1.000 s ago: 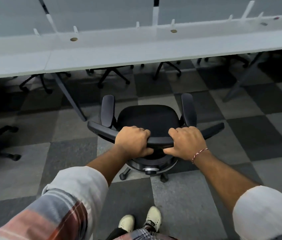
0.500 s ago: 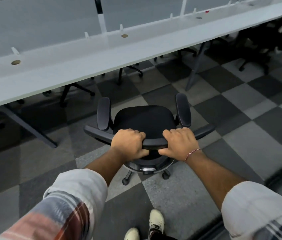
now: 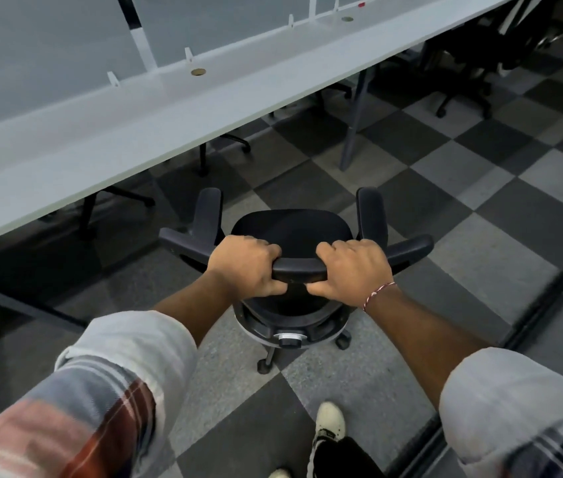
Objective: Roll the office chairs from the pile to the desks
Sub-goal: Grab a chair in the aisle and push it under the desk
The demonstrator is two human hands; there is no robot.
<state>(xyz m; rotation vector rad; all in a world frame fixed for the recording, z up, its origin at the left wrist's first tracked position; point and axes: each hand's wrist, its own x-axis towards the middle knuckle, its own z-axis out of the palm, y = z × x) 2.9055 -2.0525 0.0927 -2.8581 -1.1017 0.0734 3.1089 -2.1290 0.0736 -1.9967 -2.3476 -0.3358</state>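
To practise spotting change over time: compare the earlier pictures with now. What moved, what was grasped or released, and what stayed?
The person and the office chair swung right: the white desk, square ahead a second ago, now slants away up-right, and black chairs at its far end came into view. Nothing grasped or released. The left hand and right hand still grip the backrest top.

Both arms stretch forward and down, forearms bare. The left hand (image 3: 243, 267) curls over the chair back (image 3: 299, 267), knuckles up, thumb tucked underneath. The right hand (image 3: 354, 270) grips the same edge just beside it, thumb under too, a red-and-white thread (image 3: 378, 295) looped round that wrist.
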